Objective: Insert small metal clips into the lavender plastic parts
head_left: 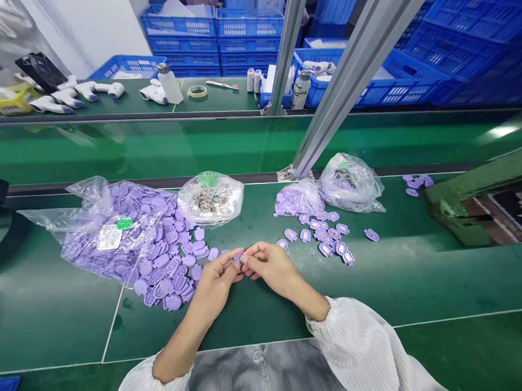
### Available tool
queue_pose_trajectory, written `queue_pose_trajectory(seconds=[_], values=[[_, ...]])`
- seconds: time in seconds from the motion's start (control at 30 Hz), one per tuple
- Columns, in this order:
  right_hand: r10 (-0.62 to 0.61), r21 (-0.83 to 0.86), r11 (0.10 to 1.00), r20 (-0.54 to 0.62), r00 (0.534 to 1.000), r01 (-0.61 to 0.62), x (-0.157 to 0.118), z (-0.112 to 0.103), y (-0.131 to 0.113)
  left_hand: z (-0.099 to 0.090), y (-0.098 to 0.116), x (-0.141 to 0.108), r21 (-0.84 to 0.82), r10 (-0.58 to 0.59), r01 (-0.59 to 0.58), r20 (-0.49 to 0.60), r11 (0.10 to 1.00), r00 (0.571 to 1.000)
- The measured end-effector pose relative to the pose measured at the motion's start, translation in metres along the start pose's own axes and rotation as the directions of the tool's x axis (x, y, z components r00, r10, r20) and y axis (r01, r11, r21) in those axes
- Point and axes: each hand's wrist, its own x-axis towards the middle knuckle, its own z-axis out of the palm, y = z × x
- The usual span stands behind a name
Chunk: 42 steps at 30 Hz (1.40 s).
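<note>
On the green tabletop (54,325) we see, at left, a large clear plastic bag of purple plastic caps (110,225), with loose purple caps (173,280) lying at its right side. Behind these lies a small clear plastic bag of silver metal parts (210,199). More to right are a clear plastic bag of purple caps (298,198), a second clear plastic bag (351,184) just beside it, and other loose purple caps (323,236) before them. Between both loose groups, the person's left hand (215,278) and right hand (268,264) hold one purple cap (238,256).

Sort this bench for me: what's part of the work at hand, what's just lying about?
In use: left hand and right hand pinching a small lilac plastic piece; loose lilac pieces; clear bag of metal parts.
Lying about: tape roll; white handheld devices; blue plastic crates.
</note>
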Motion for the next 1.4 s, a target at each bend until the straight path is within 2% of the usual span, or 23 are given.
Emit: queue_pose_trajectory(seconds=[0.1,0.2,0.37,0.47,0.6,0.7,0.8,0.93,1.03,1.13,1.27,1.33,1.4], values=[[-0.035,-0.004,0.999,-0.009,0.999,0.035,-0.001,0.001,0.002,0.001,-0.004,0.000,0.006,0.025,-0.025,-0.019,1.000,1.000],[0.016,0.037,0.999,0.024,1.000,-0.017,0.000,-0.002,0.002,0.003,-0.006,-0.001,-0.005,0.046,-0.046,-0.026,0.999,0.999],[0.075,-0.014,0.997,0.128,0.989,-0.073,0.001,-0.009,-0.001,0.003,-0.003,-0.004,-0.007,0.047,-0.047,-0.009,0.999,0.999],[0.057,-0.020,0.998,0.117,0.991,-0.055,-0.002,-0.006,0.000,0.000,-0.002,-0.005,0.010,0.013,-0.013,0.019,1.000,1.000],[0.015,-0.056,0.998,0.047,0.999,-0.012,-0.007,-0.002,0.004,-0.004,-0.006,-0.003,0.043,-0.007,0.005,0.028,0.999,1.000],[-0.018,-0.190,0.982,0.010,1.000,0.019,-0.011,-0.004,0.005,-0.005,-0.007,-0.002,0.046,-0.028,0.026,0.033,0.999,0.999],[-0.080,-0.352,0.932,0.018,0.997,0.081,-0.013,-0.007,0.004,-0.003,-0.003,-0.002,0.118,-0.043,0.035,0.061,0.992,0.997],[-0.113,-0.401,0.907,0.058,0.992,0.127,-0.009,-0.010,0.002,0.003,0.002,-0.004,0.248,-0.042,0.017,0.096,0.969,0.995],[-0.178,-0.574,0.809,-0.030,0.984,0.129,-0.001,-0.020,-0.003,0.008,0.000,-0.009,0.339,-0.094,0.054,0.102,0.939,0.990],[-0.274,-0.762,0.641,-0.112,0.955,0.094,0.006,-0.039,-0.008,0.010,-0.003,-0.020,0.482,-0.044,-0.019,0.119,0.876,0.992],[-0.297,-0.812,0.582,-0.161,0.941,0.044,0.004,-0.078,-0.005,-0.007,-0.002,-0.042,0.710,0.080,-0.155,0.137,0.687,0.987],[-0.321,-0.825,0.565,-0.220,0.921,0.000,-0.002,-0.096,-0.002,-0.024,0.005,-0.050,0.801,0.167,-0.144,0.057,0.581,0.984],[-0.364,-0.837,0.546,-0.276,0.890,-0.036,-0.009,-0.106,-0.001,-0.043,0.013,-0.050,0.886,0.316,-0.099,-0.055,0.452,0.947]])
